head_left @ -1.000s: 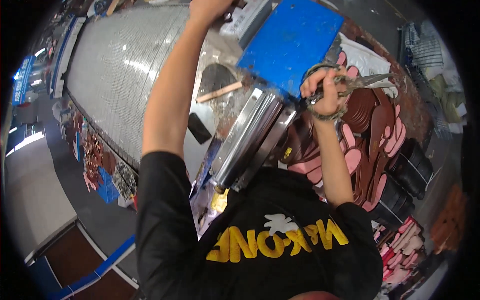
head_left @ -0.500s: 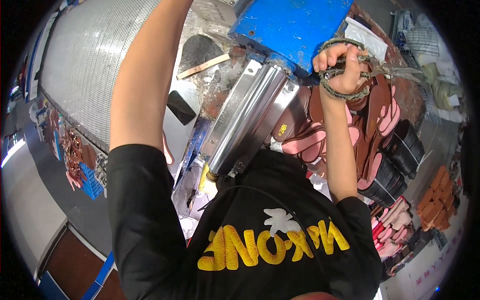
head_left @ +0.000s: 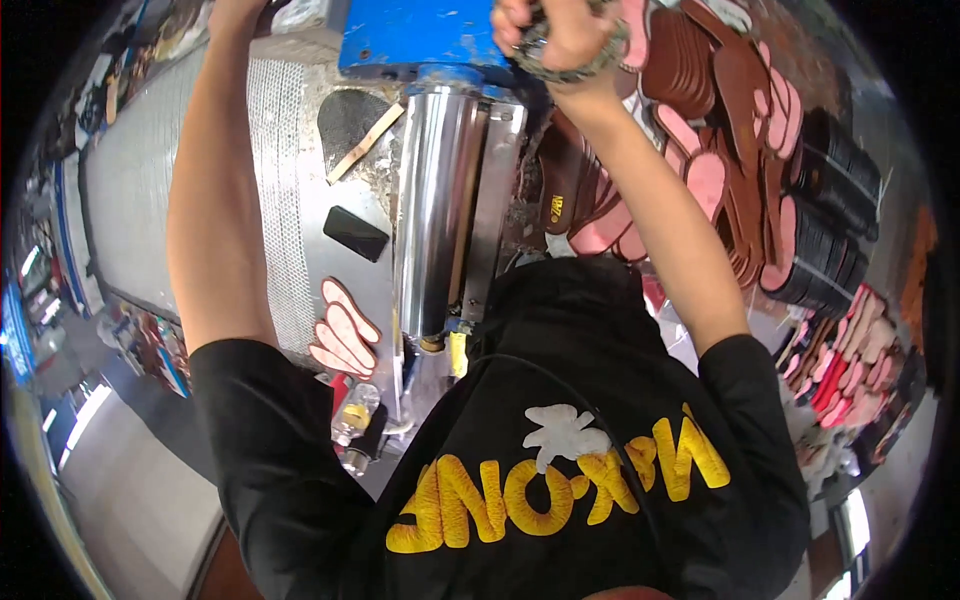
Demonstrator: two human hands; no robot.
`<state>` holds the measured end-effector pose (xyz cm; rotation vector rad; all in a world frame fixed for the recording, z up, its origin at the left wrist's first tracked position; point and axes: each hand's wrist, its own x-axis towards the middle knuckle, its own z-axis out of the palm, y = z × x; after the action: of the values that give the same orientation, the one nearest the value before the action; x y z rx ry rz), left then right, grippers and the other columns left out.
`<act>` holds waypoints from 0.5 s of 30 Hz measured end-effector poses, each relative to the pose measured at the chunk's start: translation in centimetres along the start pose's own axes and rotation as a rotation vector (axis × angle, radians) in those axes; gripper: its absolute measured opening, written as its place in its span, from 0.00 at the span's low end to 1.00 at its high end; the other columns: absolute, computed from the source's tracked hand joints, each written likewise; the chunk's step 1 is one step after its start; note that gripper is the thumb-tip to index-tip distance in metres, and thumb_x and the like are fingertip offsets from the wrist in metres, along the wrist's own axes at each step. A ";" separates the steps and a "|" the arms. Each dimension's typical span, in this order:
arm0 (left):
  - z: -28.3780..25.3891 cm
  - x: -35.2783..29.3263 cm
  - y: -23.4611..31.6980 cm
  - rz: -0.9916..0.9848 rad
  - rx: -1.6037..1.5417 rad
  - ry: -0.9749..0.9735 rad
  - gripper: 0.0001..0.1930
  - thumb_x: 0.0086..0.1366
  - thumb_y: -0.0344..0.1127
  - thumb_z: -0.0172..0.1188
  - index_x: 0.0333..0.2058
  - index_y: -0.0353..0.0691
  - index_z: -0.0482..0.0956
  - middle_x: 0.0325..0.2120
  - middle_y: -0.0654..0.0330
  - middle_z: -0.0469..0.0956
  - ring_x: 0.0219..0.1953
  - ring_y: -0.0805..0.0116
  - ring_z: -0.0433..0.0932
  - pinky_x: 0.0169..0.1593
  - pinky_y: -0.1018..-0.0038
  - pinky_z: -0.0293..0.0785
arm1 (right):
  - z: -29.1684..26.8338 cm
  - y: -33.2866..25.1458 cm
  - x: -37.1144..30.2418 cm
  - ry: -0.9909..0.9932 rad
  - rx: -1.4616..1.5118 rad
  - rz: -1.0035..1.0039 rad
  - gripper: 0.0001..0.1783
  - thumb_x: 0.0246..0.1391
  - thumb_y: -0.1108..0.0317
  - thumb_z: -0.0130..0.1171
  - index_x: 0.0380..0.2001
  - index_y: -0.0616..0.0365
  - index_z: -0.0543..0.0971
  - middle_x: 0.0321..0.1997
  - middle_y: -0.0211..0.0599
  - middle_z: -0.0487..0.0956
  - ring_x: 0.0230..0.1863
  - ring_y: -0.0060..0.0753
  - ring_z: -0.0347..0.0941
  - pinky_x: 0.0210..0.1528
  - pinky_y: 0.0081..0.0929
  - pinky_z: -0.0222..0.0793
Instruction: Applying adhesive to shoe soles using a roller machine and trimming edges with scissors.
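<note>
My right hand [head_left: 560, 35] is closed on the wrapped handles of scissors [head_left: 548, 62] at the top edge, in front of the blue machine housing [head_left: 430, 35]. The blades are not visible. My left arm reaches up to the top edge, where only part of my left hand [head_left: 237, 10] shows and its fingers are cut off. Beside my right forearm are pink and brown insoles [head_left: 705, 180]. Between my arms runs a shiny metal roller [head_left: 432, 210].
A perforated conveyor belt [head_left: 130, 200] lies left. By the roller are a dark phone [head_left: 356, 233], a wooden strip [head_left: 366, 145], several pale insoles [head_left: 347, 330] and a clear bottle [head_left: 355, 412]. Bundled black insoles [head_left: 815, 255] stand at right.
The view has turned, and the roller now stands more upright in it. My right hand with the scissors has moved left and up, in front of the blue housing. The scissor blades no longer show.
</note>
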<state>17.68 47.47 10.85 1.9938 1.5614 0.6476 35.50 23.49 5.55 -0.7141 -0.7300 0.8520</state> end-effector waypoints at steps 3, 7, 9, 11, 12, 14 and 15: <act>-0.5 1.7 -3.4 -0.015 -0.164 -0.054 0.43 0.56 0.62 0.65 0.61 0.40 0.62 0.36 0.55 0.82 0.30 0.68 0.79 0.31 0.68 0.75 | 0.6 0.7 0.0 -0.028 0.071 0.018 0.16 0.65 0.62 0.50 0.23 0.57 0.70 0.18 0.32 0.71 0.16 0.22 0.67 0.16 0.19 0.62; -1.6 5.6 -7.3 0.015 0.091 -0.151 0.49 0.62 0.68 0.53 0.68 0.36 0.49 0.62 0.39 0.62 0.59 0.41 0.69 0.56 0.44 0.68 | 1.2 0.4 -0.1 0.062 0.124 0.052 0.16 0.63 0.63 0.52 0.21 0.57 0.69 0.17 0.30 0.70 0.15 0.22 0.67 0.16 0.20 0.61; -1.8 5.7 -7.0 0.067 0.143 -0.205 0.53 0.61 0.70 0.53 0.69 0.33 0.45 0.64 0.36 0.56 0.61 0.38 0.65 0.58 0.42 0.66 | 1.0 0.2 0.0 0.035 0.123 0.031 0.17 0.63 0.63 0.52 0.20 0.56 0.68 0.17 0.31 0.70 0.15 0.22 0.67 0.16 0.20 0.61; -1.7 5.6 -6.0 0.022 0.064 -0.322 0.55 0.60 0.72 0.52 0.69 0.35 0.42 0.67 0.38 0.51 0.63 0.37 0.62 0.60 0.44 0.65 | 0.4 0.3 0.2 0.008 0.134 -0.030 0.17 0.63 0.63 0.52 0.20 0.56 0.67 0.17 0.31 0.70 0.14 0.22 0.67 0.16 0.20 0.61; -2.7 5.6 -6.6 -0.006 0.107 -0.289 0.56 0.59 0.72 0.53 0.69 0.35 0.41 0.67 0.37 0.52 0.62 0.37 0.63 0.59 0.42 0.65 | 0.9 0.4 0.0 -0.001 0.109 -0.052 0.16 0.63 0.63 0.52 0.21 0.56 0.67 0.17 0.31 0.70 0.14 0.22 0.66 0.16 0.21 0.61; 1.0 3.6 -4.0 0.077 0.032 -0.189 0.52 0.55 0.65 0.62 0.64 0.29 0.53 0.60 0.39 0.62 0.59 0.46 0.68 0.59 0.54 0.66 | -0.4 0.6 0.2 0.078 0.099 -0.041 0.12 0.62 0.63 0.53 0.27 0.56 0.66 0.16 0.30 0.70 0.14 0.22 0.66 0.15 0.21 0.61; 1.7 2.7 -3.0 0.134 -0.034 -0.049 0.49 0.50 0.58 0.71 0.59 0.23 0.65 0.54 0.40 0.72 0.55 0.55 0.73 0.59 0.65 0.67 | -0.5 0.5 0.3 0.096 0.096 -0.053 0.12 0.62 0.63 0.53 0.27 0.56 0.66 0.16 0.30 0.70 0.14 0.22 0.66 0.15 0.21 0.61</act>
<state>17.24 50.49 7.76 2.0857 1.3884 0.6674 35.88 23.83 4.96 -0.6426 -0.6151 0.7941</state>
